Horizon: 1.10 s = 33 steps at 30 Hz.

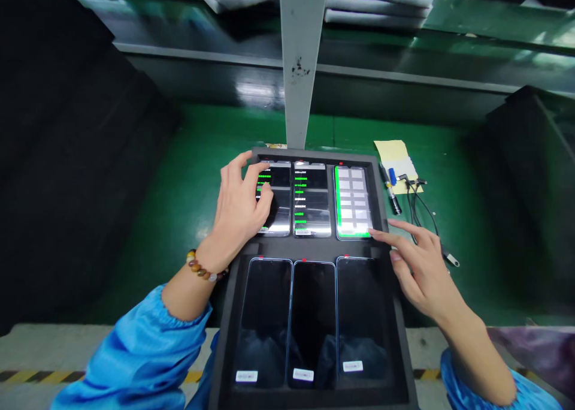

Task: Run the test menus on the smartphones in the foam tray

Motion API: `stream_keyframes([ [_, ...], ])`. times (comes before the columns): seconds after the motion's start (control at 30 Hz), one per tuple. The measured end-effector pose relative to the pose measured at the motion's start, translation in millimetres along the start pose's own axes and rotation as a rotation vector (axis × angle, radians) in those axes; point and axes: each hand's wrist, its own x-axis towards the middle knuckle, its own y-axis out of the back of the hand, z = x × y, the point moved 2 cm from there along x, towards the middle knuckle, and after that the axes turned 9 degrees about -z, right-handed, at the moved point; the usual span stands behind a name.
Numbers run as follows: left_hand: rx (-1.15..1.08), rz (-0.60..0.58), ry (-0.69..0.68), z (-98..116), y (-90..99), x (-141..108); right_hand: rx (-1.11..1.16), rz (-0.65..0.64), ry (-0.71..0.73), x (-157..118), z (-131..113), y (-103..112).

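A black foam tray [269,247] holds two rows of smartphones. In the far row, the left phone [281,203] and the middle phone [312,197] show dark screens with green and white text lines. The right phone [353,200] displays white blocks with a green band along its left and bottom edges. My left hand [240,200] rests over the tray's far left corner, fingers apart above the left phone. With its index finger extended, my right hand [417,260] touches the lower right corner of the right phone. Several dark-screened phones [313,320] with white labels lie in the near row.
Right of the tray lie a black marker [390,188], a yellow paper [390,149] and a black cable [424,206] on the green surface. A grey post [299,68] rises behind the tray. Dark boxes [534,158] flank both sides; stacked white trays [380,5] stand at the back.
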Motion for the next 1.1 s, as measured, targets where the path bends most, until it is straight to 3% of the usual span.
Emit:
stream_keyframes([
  [0.3, -0.016, 0.014, -0.003, -4.4, -3.2, 1.3, -0.014, 0.095, -0.111, 55.3, 1.7, 3.1],
  [0.6, -0.032, 0.009, 0.005, -0.4, -1.7, 0.6, -0.021, 0.142, -0.137, 119.9, 23.8, 11.7],
  [0.87, -0.034, 0.004, 0.018, 2.9, -0.5, 0.0, -0.024, 0.135, -0.094, 135.5, 28.0, 11.3],
  [1.1, -0.031, 0.002, 0.008, 1.2, -1.0, 0.4, 0.054, 0.111, 0.018, 154.7, 2.5, 1.4],
])
